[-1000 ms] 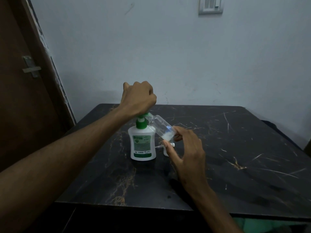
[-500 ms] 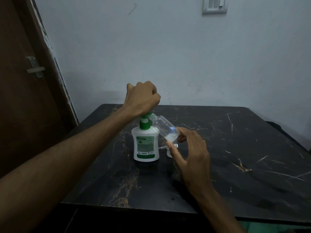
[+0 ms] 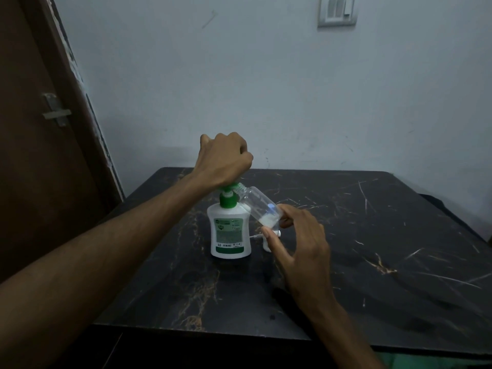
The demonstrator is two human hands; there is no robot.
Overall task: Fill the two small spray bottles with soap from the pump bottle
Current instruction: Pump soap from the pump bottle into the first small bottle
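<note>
At frame centre my left hand [image 3: 225,158] is clenched over the pump bottle [image 3: 229,230] head on the table [image 3: 372,235]; my right hand [image 3: 298,246] pinches the tilted spray bottle [image 3: 259,206]. I'd keep its mouth touching the nozzle and press slowly.

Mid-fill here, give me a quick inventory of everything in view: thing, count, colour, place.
pump bottle: 1, white with green pump, upright near table centre
clear spray bottle: 1, transparent, a little white soap inside, tilted, mouth at pump spout
small white object: 1, on table behind right hand, mostly hidden
table: 1, black marble, pale veins
door: 1, brown, left, metal latch
switch plate: 1, white, on wall, top
left hand: 1, fist pressing on pump head
right hand: 1, pinches spray bottle's base
</note>
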